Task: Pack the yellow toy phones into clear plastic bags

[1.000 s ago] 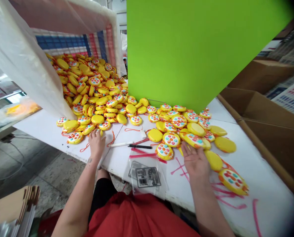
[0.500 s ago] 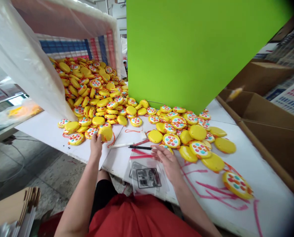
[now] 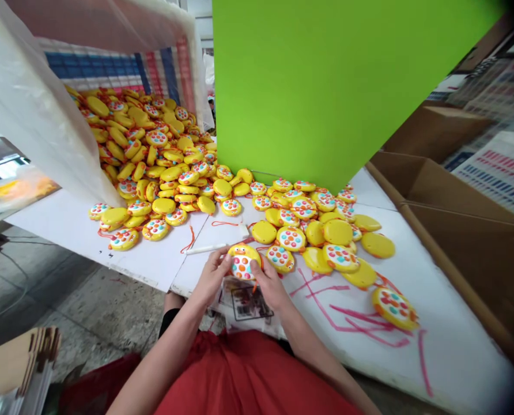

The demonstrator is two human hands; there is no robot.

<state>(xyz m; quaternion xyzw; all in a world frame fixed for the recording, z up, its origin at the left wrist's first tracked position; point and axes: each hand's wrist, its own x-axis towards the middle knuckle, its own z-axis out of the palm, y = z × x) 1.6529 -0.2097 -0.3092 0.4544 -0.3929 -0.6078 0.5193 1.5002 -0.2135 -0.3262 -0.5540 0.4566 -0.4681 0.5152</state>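
Note:
A yellow chick-faced toy (image 3: 242, 266) with coloured dots on a white belly faces up between my two hands, above the near edge of the table. My left hand (image 3: 214, 275) grips its left side, the thumb on the front. My right hand (image 3: 271, 283) clasps the right side the same way. Beneath the hands lie clear plastic bags (image 3: 252, 308) with black print, partly covered. A white pen-like stick (image 3: 206, 249) and a thin orange cord loop (image 3: 225, 223) rest just beyond. More such toys (image 3: 291, 238) lie close on the right.
A heap of toys (image 3: 166, 155) spills from a plastic-lined woven sack (image 3: 58, 115) on the left. A big green panel (image 3: 317, 86) stands behind. Open cardboard boxes (image 3: 464, 242) flank the table's right side. Pink marker strokes (image 3: 365, 323) mark the white tabletop (image 3: 326, 351).
My left hand has brought the toy rightward from the pile, and its dotted face now shows. My right hand has closed on it too. A blurred yellow thing above the boxes is gone.

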